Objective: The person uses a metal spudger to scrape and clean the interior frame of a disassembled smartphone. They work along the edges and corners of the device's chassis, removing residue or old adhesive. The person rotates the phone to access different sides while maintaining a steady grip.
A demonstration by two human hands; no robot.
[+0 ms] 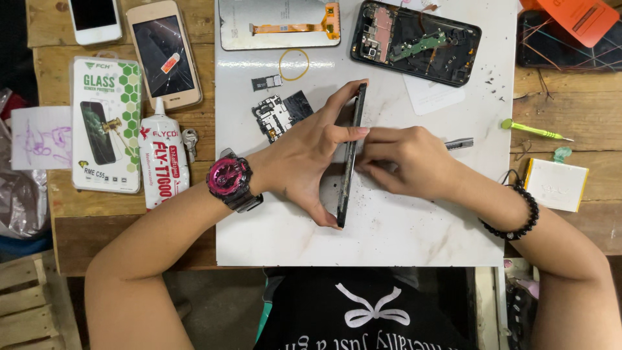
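Two bare hands meet at the middle of a white marbled work mat (389,240) lying on a wooden desk (564,123). Left hand (304,152), pink-and-black watch (230,181) on its wrist, grips a black phone body (350,155) stood up on its long edge, thumb at the near end and fingers wrapped over the far end, so only the thin side shows. Right hand (408,159), black bead bracelet (521,214) on the wrist, is closed against the phone's right face; a metal tool (459,143) pokes out behind its knuckles, and the hand seems to hold it, though the grip itself is hidden.

On the mat's far edge: a detached screen panel (278,23) with an orange flex cable, and an opened phone (414,42) showing its boards. Just left of the left hand lies a small circuit board (278,116), with a SIM tray (265,82) and a yellow ring (295,63) beyond it.

Left of the mat on the desk: glue tube (162,162), boxed glass screen protector (107,123), a gold phone with a cracked screen (163,55), a white phone (95,19) at the far left corner. Right side of the desk: green screwdriver (534,129), a white battery pack (557,185), an orange card (580,19) over a dark phone at the far right corner.
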